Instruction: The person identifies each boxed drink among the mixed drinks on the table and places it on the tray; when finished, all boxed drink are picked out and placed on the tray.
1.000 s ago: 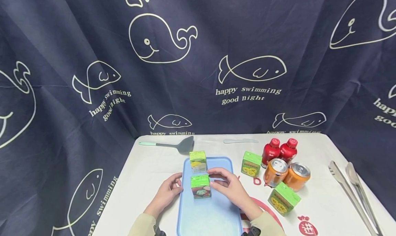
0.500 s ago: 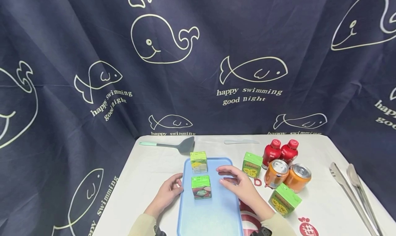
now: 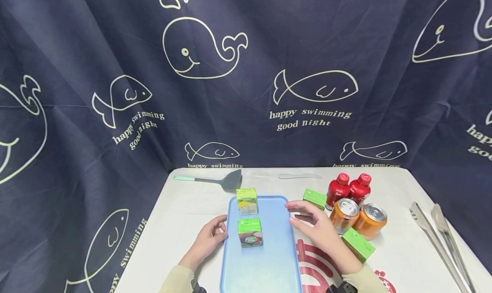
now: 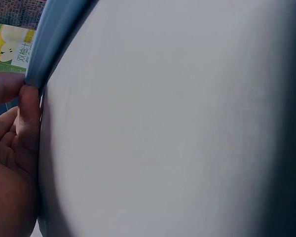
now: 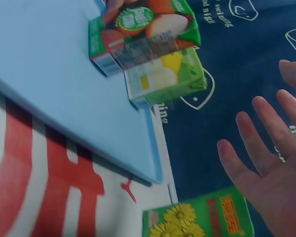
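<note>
Left grip [image 3: 208, 241] is pinching the left rim of the blue tray [image 3: 265, 269] on the surface [image 3: 173, 224], two cartons [image 3: 250, 232] standing on it; right grip [image 3: 320, 229], spread, is hovering beside it, partly blocking a green box [image 3: 314, 196].

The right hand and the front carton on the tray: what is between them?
In the head view, only bare blue tray separates the right hand and front carton.

The right hand [image 3: 322, 230] now sits farther toward the head view's lower right, partly hiding a green carton [image 3: 315, 197].
</note>
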